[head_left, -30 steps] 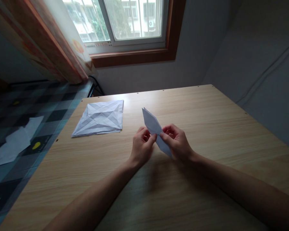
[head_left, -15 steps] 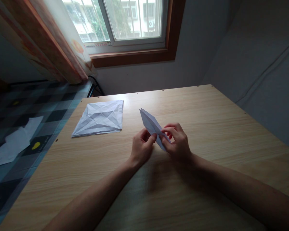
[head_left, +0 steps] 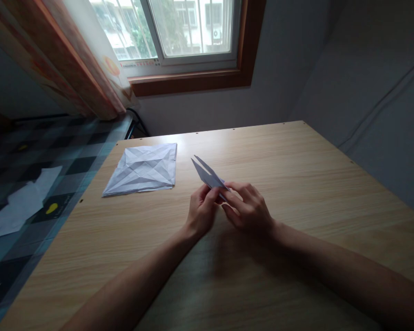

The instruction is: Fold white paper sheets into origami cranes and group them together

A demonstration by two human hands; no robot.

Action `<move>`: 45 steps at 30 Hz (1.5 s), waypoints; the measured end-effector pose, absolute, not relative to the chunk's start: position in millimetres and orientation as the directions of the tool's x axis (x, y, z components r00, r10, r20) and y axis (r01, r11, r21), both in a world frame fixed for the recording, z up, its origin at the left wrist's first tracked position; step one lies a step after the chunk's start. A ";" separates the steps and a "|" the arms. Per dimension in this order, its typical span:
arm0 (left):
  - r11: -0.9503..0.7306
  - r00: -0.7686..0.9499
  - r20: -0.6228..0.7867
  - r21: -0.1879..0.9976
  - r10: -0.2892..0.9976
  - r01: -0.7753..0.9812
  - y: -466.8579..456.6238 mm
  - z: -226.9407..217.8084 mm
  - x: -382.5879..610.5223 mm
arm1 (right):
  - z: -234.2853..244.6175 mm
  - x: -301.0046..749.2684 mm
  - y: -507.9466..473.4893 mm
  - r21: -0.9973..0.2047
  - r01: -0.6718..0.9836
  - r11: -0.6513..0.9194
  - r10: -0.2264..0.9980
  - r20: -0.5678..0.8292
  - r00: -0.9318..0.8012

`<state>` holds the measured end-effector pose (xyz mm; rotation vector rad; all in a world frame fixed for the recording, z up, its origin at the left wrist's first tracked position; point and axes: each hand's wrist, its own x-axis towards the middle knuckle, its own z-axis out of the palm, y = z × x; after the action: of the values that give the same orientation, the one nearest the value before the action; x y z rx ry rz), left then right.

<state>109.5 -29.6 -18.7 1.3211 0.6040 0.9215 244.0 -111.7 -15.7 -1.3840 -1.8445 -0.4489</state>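
A folded piece of white paper (head_left: 209, 175) is held up above the table between my two hands, its two pointed flaps spread apart toward the window. My left hand (head_left: 203, 207) is closed on its lower left edge, thumb on the near side. On the right, my right hand (head_left: 246, 204) has its fingers bent round the paper's lower right end. The paper's lower part is hidden behind my fingers. To the left lies a stack of creased white paper sheets (head_left: 143, 168), flat on the table and apart from both hands.
The light wooden table (head_left: 296, 184) fills most of the view. At left, torn white paper pieces (head_left: 27, 202) lie on a blue checked cloth (head_left: 93, 138). Behind are a window (head_left: 193, 32) and an orange curtain (head_left: 79, 55). A cable (head_left: 382, 99) runs along the right wall.
The folded paper has tilted and shifted slightly left, and its two flaps have parted wider. My right hand has turned over it, with the fingers moved left.
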 end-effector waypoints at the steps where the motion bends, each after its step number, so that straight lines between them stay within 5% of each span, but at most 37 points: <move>1: -0.007 0.522 0.122 0.976 0.844 -0.218 -29.6 -18.5 109.7 | -15.8 243.9 -111.5 -0.152 0.925 0.348 0.655 0.746 -0.124; 4: 0.000 0.495 0.108 0.977 0.862 -0.213 -29.6 -17.5 110.6 | -16.4 243.2 -111.0 -0.167 0.913 0.372 0.653 0.746 -0.130; 13: 0.049 0.571 0.122 0.960 0.812 -0.274 -29.3 -15.4 111.1 | -20.3 244.1 -110.1 -0.518 0.751 0.410 0.630 0.756 0.177; 19: 0.020 0.577 0.099 0.980 0.811 -0.197 -28.9 -16.0 109.9 | -15.3 244.4 -110.7 -0.594 0.722 0.355 0.709 0.674 0.206; 29: 0.144 0.575 0.073 0.935 0.815 -0.324 -30.2 -18.0 111.9 | -11.3 245.5 -110.8 -0.601 0.695 0.395 0.695 0.690 0.202; 37: 0.183 0.627 0.049 0.936 0.778 -0.300 -30.3 -14.1 109.2 | -4.4 243.6 -111.0 -0.916 0.359 0.182 0.849 0.331 0.412; 45: 0.142 0.589 0.036 0.957 0.807 -0.253 -27.0 -19.5 108.8 | -15.6 248.2 -103.4 -0.985 0.138 0.104 0.915 0.149 0.376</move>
<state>108.8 -27.0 -19.5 1.1939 0.5708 0.8274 248.2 -103.4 -15.6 -1.3573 -1.0510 0.7661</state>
